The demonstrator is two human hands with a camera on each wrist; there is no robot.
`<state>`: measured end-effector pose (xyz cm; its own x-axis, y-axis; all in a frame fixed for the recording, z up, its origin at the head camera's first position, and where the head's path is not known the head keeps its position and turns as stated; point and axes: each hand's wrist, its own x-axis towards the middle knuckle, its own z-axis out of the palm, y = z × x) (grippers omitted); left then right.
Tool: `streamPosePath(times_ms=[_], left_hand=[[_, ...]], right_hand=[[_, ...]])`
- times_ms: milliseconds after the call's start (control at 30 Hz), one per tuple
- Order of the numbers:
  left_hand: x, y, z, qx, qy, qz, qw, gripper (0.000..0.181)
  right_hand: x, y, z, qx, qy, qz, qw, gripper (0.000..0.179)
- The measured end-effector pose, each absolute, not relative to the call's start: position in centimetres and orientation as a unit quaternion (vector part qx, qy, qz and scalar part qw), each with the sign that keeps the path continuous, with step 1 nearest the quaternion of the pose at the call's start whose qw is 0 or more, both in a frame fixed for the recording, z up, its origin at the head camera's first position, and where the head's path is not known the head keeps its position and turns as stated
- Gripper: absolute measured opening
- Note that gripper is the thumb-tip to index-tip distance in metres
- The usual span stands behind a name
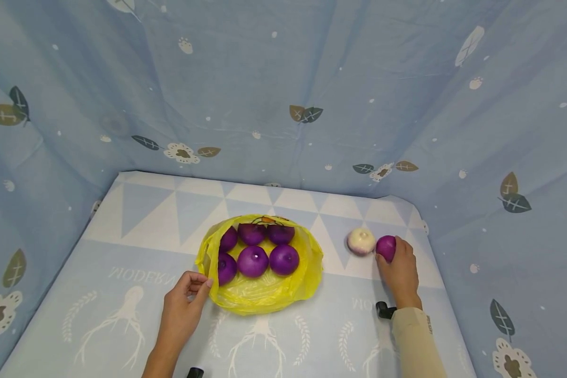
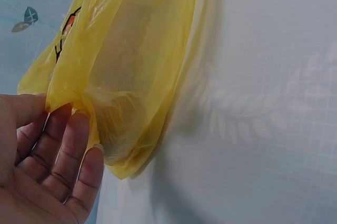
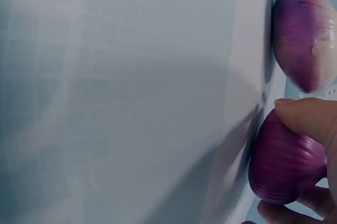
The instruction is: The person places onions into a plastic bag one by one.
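Note:
A yellow plastic bag (image 1: 283, 294) lies with its mouth spread wide, and several purple onions (image 1: 253, 261) sit inside it. My left hand (image 1: 184, 304) pinches the left edge of the bag's rim between thumb and fingers; the left wrist view shows the thin yellow film (image 2: 142, 50) caught at the fingertips. Over on the right, my right hand (image 1: 401, 273) grips a purple onion (image 3: 287, 161), thumb on one side and fingers on the other. Just left of that one rests a white and purple onion (image 1: 361, 241) on the table.
The table (image 1: 137, 262) wears a pale blue and white patterned cover. Blue printed curtains (image 1: 245, 79) hang behind and along both sides. Black wrist camera parts (image 1: 385, 310) show by the right forearm and at the bottom edge.

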<state>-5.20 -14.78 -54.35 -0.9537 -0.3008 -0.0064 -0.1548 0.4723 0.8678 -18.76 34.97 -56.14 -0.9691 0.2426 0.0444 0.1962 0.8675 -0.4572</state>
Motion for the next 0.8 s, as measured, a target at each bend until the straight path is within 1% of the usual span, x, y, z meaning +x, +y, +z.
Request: streamPosePath(times_ms=[200,433,800], left_hand=[[-5.2,-14.9,-54.5,0.128,-0.857,-0.492,0.079,0.013],[-5.2,-14.9,-54.4,0.129,-0.856,-0.494,0.077,0.013],[-5.3,-14.8,-54.2,0.128,-0.857,-0.493,0.075,0.014]], right_hand=[[-18.8,35.1,-56.5,-0.117,-0.962,0.238,0.064,0.075],[-18.1,35.1,-56.4,-0.132,-0.958,0.247,0.063,0.076],[-15.7,34.3,-55.6,-0.140,-0.954,0.259,0.062,0.079]])
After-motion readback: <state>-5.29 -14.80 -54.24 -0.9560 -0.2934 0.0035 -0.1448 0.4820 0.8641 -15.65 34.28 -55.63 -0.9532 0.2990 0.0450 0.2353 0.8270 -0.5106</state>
